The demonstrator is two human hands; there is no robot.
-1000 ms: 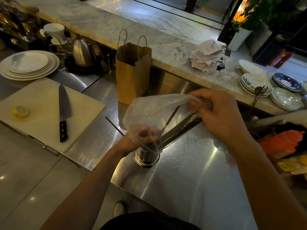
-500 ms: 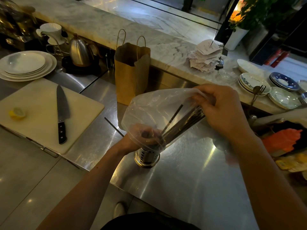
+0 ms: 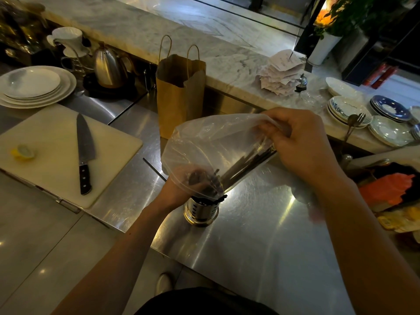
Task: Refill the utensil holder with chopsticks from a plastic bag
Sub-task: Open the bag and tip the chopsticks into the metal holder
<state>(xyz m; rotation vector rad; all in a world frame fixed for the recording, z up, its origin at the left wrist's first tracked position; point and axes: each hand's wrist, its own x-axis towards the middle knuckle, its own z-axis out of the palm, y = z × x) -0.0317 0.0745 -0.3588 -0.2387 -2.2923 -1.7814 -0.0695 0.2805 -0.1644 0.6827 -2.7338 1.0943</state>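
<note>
A perforated steel utensil holder (image 3: 201, 212) stands on the steel counter (image 3: 261, 242). Over it hangs a clear plastic bag (image 3: 204, 142), tilted with its mouth down at the holder's rim. Dark chopsticks (image 3: 245, 164) lie inside the bag, their lower ends at the holder's opening. My left hand (image 3: 181, 189) grips the bag's mouth just above the holder, partly veiled by the plastic. My right hand (image 3: 300, 144) pinches the bag's raised closed end together with the chopstick tops. One loose chopstick (image 3: 153, 168) lies on the counter to the left of the bag.
A brown paper bag (image 3: 179, 96) stands behind the holder. At left a white cutting board (image 3: 52, 155) carries a knife (image 3: 84, 153) and a lemon piece (image 3: 22, 152). Stacked plates (image 3: 34, 86), a kettle (image 3: 106, 67), receipts (image 3: 281, 73) and dishes (image 3: 350, 111) line the back and right.
The chopsticks have slid further down the bag toward the holder, and a stray one has dropped in with the bundle. Both hands keep their grip on the bag.
</note>
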